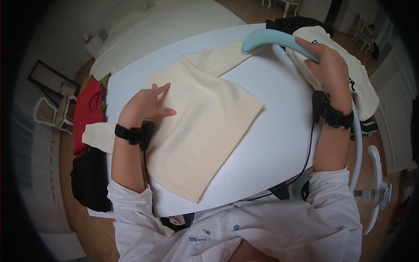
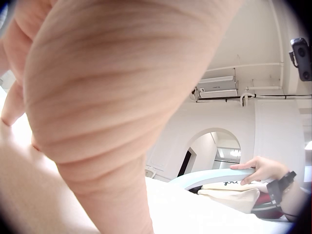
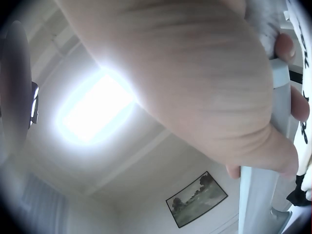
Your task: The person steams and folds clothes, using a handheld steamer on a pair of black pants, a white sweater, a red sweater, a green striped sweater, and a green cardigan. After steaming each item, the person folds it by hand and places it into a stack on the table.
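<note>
A cream knitted sweater [image 1: 209, 118] lies spread on the white table [image 1: 279, 135], one sleeve reaching to the upper right and the other to the left. My left hand [image 1: 144, 105] rests on its upper left part with fingers spread. Up at the right, my right hand [image 1: 330, 72] grips the handle of a light blue-green garment steamer [image 1: 273, 37]. The steamer's head is near the end of the far sleeve. A pale hose [image 1: 357, 148] runs down from that hand past the forearm. In the right wrist view, fingers wrap round the steamer handle [image 3: 258, 200].
Clothes lie along the table's left edge, a red garment [image 1: 88, 113] and a black one [image 1: 90, 181]. Another pile with a lettered white garment [image 1: 360, 74] is at the right edge. A white stand part [image 1: 374, 187] is at the lower right, and a bed [image 1: 174, 24] lies beyond.
</note>
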A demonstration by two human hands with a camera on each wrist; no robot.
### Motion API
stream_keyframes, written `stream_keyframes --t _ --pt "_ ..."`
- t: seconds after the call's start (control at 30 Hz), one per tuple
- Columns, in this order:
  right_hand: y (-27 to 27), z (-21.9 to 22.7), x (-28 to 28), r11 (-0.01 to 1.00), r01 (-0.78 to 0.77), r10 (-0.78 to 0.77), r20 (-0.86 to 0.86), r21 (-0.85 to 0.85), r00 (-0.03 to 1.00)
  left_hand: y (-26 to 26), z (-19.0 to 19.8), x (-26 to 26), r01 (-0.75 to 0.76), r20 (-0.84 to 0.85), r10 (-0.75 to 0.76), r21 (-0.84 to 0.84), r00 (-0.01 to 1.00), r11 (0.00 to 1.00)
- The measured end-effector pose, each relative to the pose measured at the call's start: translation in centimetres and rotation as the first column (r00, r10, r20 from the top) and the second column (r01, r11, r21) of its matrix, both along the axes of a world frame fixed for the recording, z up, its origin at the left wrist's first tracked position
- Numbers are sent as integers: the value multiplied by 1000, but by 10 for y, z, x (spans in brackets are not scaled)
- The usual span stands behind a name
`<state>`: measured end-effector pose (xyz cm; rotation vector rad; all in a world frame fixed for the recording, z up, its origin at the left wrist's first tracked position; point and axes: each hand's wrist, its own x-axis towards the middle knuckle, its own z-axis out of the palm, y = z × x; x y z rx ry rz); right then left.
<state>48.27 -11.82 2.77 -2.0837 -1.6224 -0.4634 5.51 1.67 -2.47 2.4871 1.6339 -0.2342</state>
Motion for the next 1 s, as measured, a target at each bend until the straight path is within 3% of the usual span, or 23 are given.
stream_keyframes --t 0.17,0.23,0.3,0.5,0.57,0.7,0.8,1.0 --pt "3 -2 -13 992 -126 126 -91 9 988 4 -2 -1 7 -12 -7 -14 1000 1000" --pt "7 -11 -15 937 -346 348 -149 43 926 4 -2 -1 11 -16 -11 -15 1000 1000" --pt "9 -16 -12 914 -401 405 -166 56 899 5 -4 -2 11 -18 -12 -16 1000 1000" --pt "4 -6 -8 958 -286 280 -161 -13 946 5 -4 -3 23 -5 -23 12 1000 1000" --pt "3 -2 -7 996 -33 23 -120 -88 993 3 0 0 4 -20 -5 -18 1000 1000" --pt "3 0 -5 992 81 -86 -47 -100 995 4 -3 -4 24 2 -24 -3 1000 1000" --pt "5 -6 -2 998 33 -34 -11 -53 999 4 -3 -2 19 -12 -19 -1 1000 1000" --pt "4 -11 -23 930 -363 364 3 54 932 4 -4 -3 8 -1 -8 -16 1000 1000"
